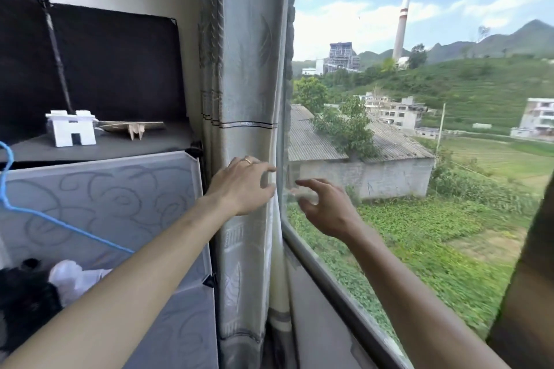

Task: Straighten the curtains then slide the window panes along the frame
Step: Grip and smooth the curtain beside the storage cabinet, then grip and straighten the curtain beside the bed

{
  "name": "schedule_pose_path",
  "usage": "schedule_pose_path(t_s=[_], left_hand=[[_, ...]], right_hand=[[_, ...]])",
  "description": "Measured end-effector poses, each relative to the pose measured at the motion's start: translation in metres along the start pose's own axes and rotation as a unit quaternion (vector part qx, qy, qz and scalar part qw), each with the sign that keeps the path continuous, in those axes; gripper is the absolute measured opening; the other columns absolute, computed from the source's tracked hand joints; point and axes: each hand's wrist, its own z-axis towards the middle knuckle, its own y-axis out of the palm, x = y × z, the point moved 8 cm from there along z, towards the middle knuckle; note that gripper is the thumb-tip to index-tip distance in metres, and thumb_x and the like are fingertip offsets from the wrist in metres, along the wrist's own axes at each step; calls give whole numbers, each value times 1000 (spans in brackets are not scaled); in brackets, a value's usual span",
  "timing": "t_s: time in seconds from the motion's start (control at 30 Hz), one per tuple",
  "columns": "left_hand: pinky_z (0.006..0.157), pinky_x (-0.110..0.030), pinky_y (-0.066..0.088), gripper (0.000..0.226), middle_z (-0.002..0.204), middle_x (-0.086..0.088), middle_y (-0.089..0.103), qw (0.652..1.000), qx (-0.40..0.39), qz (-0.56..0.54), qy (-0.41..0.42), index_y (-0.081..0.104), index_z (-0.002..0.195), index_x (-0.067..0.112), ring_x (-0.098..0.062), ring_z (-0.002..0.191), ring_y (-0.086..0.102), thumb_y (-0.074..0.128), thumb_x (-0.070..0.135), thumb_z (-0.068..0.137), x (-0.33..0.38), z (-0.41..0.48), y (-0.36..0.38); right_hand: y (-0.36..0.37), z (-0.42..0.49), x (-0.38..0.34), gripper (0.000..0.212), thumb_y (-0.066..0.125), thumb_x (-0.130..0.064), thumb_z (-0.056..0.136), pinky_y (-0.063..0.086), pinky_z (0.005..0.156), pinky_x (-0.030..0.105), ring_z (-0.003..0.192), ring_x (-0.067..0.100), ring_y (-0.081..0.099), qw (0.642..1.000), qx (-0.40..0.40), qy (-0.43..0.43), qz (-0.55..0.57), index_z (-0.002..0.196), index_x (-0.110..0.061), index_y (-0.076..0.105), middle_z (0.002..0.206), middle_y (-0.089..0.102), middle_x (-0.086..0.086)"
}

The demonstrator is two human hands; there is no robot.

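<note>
A grey patterned curtain (pixel 245 75) hangs bunched at the left end of the window. My left hand (pixel 242 186) is against its right edge at mid height, fingers spread and curled, a ring on one finger. My right hand (pixel 323 207) hovers just right of the curtain edge in front of the glass, fingers apart, holding nothing. The window pane (pixel 419 159) fills the right side, with its lower frame (pixel 329 287) running diagonally down to the right. A dark curtain edge (pixel 527 293) shows at the far right.
A fabric wardrobe (pixel 120 204) stands left of the curtain, with a white foam block (pixel 72 129) and a small wooden piece (pixel 135 128) on its shelf. A blue hanger (pixel 45 216) and clothes (pixel 27 296) sit at lower left. The sill (pixel 314 323) lies below the window.
</note>
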Motion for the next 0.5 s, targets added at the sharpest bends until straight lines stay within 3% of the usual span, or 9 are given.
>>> schedule_pose_path(t_s=[0.27,0.5], left_hand=[[94,-37,42,40,141,8,54,995,-73,-31,52,55,133,40,-19,130,47,46,41,93,68,-89,66],[94,-39,44,40,130,5,62,970,-120,-78,197,56,131,42,-20,122,54,43,46,93,149,-160,105]], right_hand=[[-14,-150,32,42,53,-37,95,35,108,33,129,21,48,996,-13,80,-29,137,-29,57,138,57,-1],[-50,-291,33,43,49,-45,97,40,103,36,130,21,44,972,1,198,-126,138,-36,53,138,57,-6]])
